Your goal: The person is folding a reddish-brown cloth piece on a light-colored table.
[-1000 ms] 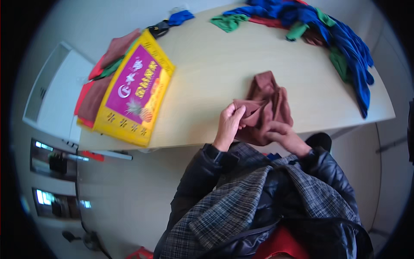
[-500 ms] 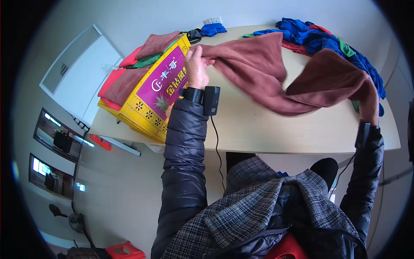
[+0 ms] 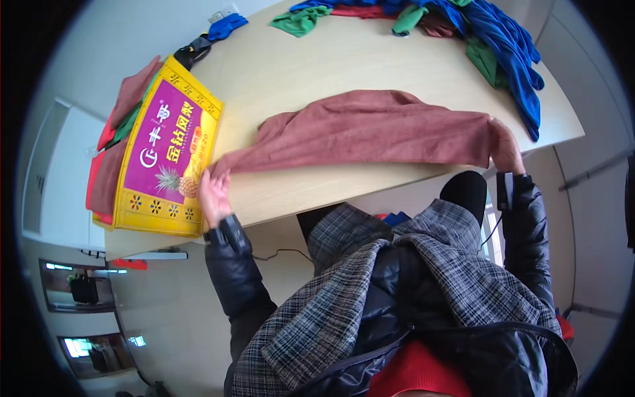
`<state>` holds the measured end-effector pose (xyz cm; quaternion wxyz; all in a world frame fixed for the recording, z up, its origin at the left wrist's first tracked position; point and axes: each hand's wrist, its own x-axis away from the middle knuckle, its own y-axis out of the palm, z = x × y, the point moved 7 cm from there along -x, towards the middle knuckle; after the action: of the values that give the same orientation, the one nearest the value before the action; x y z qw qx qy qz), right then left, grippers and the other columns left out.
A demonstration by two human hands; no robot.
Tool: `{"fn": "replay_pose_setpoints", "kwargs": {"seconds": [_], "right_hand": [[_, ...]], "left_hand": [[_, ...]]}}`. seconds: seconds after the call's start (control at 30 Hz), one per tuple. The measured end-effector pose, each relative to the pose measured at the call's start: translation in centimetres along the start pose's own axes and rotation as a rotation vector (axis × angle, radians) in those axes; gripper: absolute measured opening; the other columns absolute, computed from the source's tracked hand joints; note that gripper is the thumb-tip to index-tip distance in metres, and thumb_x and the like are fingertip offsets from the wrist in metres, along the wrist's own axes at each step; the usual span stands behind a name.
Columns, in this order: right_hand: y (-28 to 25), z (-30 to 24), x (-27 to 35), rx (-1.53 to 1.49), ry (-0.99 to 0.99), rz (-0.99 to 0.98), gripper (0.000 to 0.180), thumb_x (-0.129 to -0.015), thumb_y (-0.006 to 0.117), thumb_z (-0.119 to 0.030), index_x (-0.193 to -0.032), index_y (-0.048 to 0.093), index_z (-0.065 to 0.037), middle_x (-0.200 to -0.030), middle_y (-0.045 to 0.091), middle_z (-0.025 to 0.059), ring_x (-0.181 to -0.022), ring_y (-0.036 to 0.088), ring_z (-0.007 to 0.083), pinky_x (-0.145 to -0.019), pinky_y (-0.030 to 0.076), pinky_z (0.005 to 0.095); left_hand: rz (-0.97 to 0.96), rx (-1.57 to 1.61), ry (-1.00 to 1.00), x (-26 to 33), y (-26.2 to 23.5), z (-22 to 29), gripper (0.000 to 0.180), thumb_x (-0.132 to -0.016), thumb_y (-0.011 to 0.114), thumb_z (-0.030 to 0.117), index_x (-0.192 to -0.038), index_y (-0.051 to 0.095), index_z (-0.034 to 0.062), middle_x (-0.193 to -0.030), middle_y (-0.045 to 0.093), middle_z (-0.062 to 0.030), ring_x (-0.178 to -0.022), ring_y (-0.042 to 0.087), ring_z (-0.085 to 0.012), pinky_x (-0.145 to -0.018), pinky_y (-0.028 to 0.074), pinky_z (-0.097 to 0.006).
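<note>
A brown cloth (image 3: pixel 383 129), like a towel, lies stretched along the front of the table, its far side rumpled and its near edge fairly straight. My left hand (image 3: pixel 215 196) pinches its left corner, close to the yellow crate. At the opposite end, my right hand (image 3: pixel 507 147) grips the right corner near the table's front edge. Both hands are closed on the cloth. Dark cuffs with wrist devices cover my wrists.
A yellow crate (image 3: pixel 126 218) with a purple panel stands at the left, holding folded brown, red and green cloths (image 3: pixel 109 169). Blue cloths (image 3: pixel 499 49) heap along the far right, with green pieces (image 3: pixel 301 21) among them. A small blue cloth (image 3: pixel 228 26) lies at the back left.
The brown cloth has come down from the air onto the table, nearer to me. My left hand has moved left and toward me. The view has shifted as well.
</note>
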<state>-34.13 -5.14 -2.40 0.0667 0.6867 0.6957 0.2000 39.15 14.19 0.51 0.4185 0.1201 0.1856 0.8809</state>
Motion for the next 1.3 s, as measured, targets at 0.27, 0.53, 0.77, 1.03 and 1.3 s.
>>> {"fn": "replay_pose_setpoints", "kwargs": {"seconds": [0.27, 0.53, 0.77, 1.03, 1.3], "right_hand": [[-1.0, 5.5, 5.2, -0.205, 0.130, -0.008, 0.022, -0.105, 0.059, -0.023, -0.116, 0.067, -0.005, -0.110, 0.072, 0.0038, -0.102, 0.067, 0.0144, -0.095, 0.052, 0.0296], [3.3, 6.8, 12.4, 0.247, -0.011, 0.027, 0.035, -0.105, 0.061, -0.022, -0.135, 0.062, -0.006, -0.114, 0.073, 0.0050, -0.105, 0.069, 0.0153, -0.097, 0.053, 0.0317], [1.5, 6.2, 12.5, 0.190, 0.112, 0.020, 0.023, -0.106, 0.058, -0.022, -0.122, 0.067, -0.008, -0.098, 0.072, 0.0007, -0.089, 0.068, 0.0128, -0.087, 0.056, 0.0306], [3.7, -6.9, -2.9, -0.092, 0.111, -0.147, 0.028, -0.108, 0.053, -0.030, -0.108, 0.068, -0.006, -0.093, 0.071, 0.0034, -0.083, 0.068, 0.0127, -0.082, 0.057, 0.0282], [7.7, -26.5, -9.2, 0.056, -0.387, -0.387, 0.024, -0.106, 0.060, -0.027, -0.109, 0.067, -0.005, -0.091, 0.071, 0.0059, -0.080, 0.068, 0.0141, -0.076, 0.059, 0.0262]], "left_hand": [[0.148, -0.087, -0.099, 7.3, -5.5, -5.7, 0.032, -0.102, 0.064, 0.022, -0.127, 0.058, 0.0022, -0.114, 0.067, -0.0131, -0.101, 0.067, -0.0229, -0.088, 0.055, -0.031], [-0.052, -0.648, 0.237, 8.1, -2.0, -3.0, 0.026, -0.100, 0.064, 0.011, -0.122, 0.061, -0.0019, -0.103, 0.063, -0.0082, -0.091, 0.068, -0.0207, -0.083, 0.054, -0.028], [-0.023, -1.375, 0.459, 4.8, -3.7, 0.3, 0.024, -0.100, 0.065, 0.014, -0.115, 0.065, -0.0044, -0.103, 0.066, -0.0060, -0.095, 0.064, -0.0169, -0.087, 0.051, -0.032], [-0.188, 0.065, -0.182, -8.5, 6.3, 5.1, 0.010, -0.103, 0.064, 0.018, -0.106, 0.067, 0.0087, -0.103, 0.071, -0.0052, -0.099, 0.065, -0.0186, -0.091, 0.054, -0.035], [-0.482, 0.100, 0.050, -14.3, 22.2, 15.6, 0.019, -0.105, 0.061, 0.021, -0.116, 0.065, 0.0065, -0.115, 0.072, -0.0090, -0.110, 0.066, -0.0219, -0.091, 0.055, -0.038]]}}
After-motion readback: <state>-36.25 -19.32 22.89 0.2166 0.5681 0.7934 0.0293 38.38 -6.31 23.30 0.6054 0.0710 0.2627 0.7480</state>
